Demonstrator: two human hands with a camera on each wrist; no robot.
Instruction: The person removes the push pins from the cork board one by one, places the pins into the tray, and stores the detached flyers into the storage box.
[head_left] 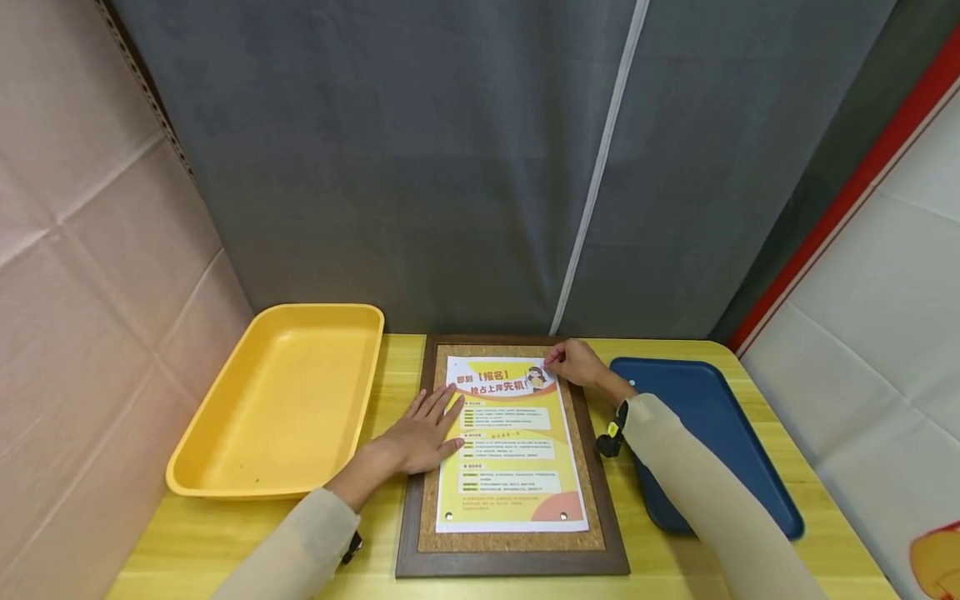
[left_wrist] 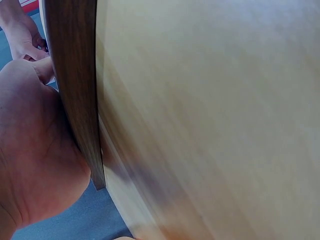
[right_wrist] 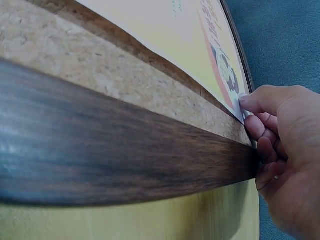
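A printed yellow-and-white poster lies on a corkboard with a dark brown wooden frame. Round silvery thumbtacks sit at its two lower corners. My left hand rests with fingers spread over the poster's left edge, its palm across the frame. At the upper right corner, my right hand pinches the poster between thumb and curled forefinger. Whether a tack is also between those fingers cannot be told. In the right wrist view the poster's right edge stands slightly off the cork.
To the left is a yellow tray. A dark blue tray lies at the right under my right forearm, with a small pale object near its upper left corner. A grey curtain hangs behind the wooden table.
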